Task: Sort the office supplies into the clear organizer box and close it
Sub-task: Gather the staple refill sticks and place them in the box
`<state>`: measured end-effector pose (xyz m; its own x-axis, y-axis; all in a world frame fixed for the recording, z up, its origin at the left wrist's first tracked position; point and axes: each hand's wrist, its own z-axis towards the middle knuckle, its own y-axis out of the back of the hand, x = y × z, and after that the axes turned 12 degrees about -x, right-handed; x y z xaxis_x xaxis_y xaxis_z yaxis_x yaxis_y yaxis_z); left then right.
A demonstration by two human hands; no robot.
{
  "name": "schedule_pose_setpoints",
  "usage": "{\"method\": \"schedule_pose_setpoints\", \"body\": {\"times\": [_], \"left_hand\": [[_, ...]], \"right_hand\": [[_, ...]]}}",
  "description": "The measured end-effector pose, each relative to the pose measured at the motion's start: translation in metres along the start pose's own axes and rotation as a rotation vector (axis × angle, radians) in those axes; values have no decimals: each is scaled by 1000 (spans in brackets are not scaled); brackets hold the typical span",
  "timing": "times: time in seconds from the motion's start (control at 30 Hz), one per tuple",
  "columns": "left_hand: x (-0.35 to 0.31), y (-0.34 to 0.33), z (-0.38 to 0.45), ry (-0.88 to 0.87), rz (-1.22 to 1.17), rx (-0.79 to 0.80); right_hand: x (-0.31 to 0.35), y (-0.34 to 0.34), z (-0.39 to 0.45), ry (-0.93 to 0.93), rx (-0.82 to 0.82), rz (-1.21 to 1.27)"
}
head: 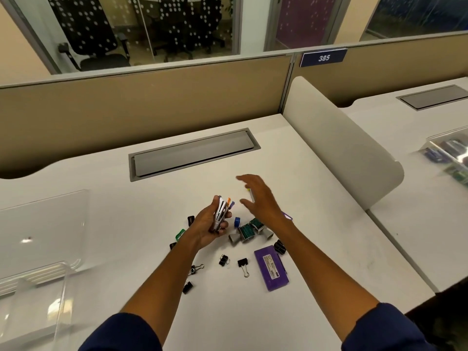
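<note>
A: L hand (pixel 212 224)?
B: palm up, fingers curled round a bundle of silver metal clips with orange + purple tips (pixel 222 211), held above the white desk (pixel 316 249)

A: R hand (pixel 258 196)?
B: fingers spread, holding nothing, hovering just right of the bundle, over a thin white pen w/ yellow end (pixel 250 195)

A: clear organizer box (pixel 33 287)?
B: far L on desk, lid up + open, well apart from the pile; can't tell what's in it

A: loose stuff?
B: flat purple rectangular case w/ label (pixel 271 268) lower R of pile. Black binder clip with silver wire handles (pixel 243 266) just L of it, smaller black binder clip (pixel 223 260) beside that. 2 more near L forearm. Blue plastic cap (pixel 237 221) just R of L hand. Green-and-grey stamp blocks (pixel 249 230) in a cluster under R wrist. Green-rimmed item (pixel 180 235) L of L wrist, partly hidden

A: bg?
B: grey cable hatch (pixel 192 154) set in desk, tan partition behind, blue sign 385 (pixel 323 57)
</note>
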<state>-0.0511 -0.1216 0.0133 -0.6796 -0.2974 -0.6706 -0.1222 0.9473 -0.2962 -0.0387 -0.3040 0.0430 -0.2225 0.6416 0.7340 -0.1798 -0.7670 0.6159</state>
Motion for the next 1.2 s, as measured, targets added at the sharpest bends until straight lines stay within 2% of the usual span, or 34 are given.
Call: {"method": "schedule_pose_setpoints", "body": {"times": [0.1, 0.27, 0.4, 0.57, 0.63, 0.77, 0.93, 1.07, 1.2], "left_hand": [[-1, 6, 3, 0, -32, -47], [-8, 19, 9, 10, -72, -110], [-11, 25, 11, 45, -94, -142], [-9, 30, 13, 58, -118, -153], [-8, 31, 13, 51, -122, -160], [-8, 31, 5, 17, -154, -178], [-9, 35, -7, -72, -155, -241], [-8, 46, -24, -185, -192, -241], [-7, 68, -44, -259, -181, -224]], "right_hand": [[-28, 2, 3, -244, -66, -123], [-50, -9, 13, -422, 45, -361], [-48, -25, 21, -431, 113, -495], [-46, -34, 30, -435, 73, -515], [-44, -33, 32, -491, 58, -411], [-22, -33, 27, -620, 4, -18], [19, -48, -2, -656, 146, 391], [49, -67, -28, -625, 256, 511], [76, -92, -44, -608, 196, 500]]}}
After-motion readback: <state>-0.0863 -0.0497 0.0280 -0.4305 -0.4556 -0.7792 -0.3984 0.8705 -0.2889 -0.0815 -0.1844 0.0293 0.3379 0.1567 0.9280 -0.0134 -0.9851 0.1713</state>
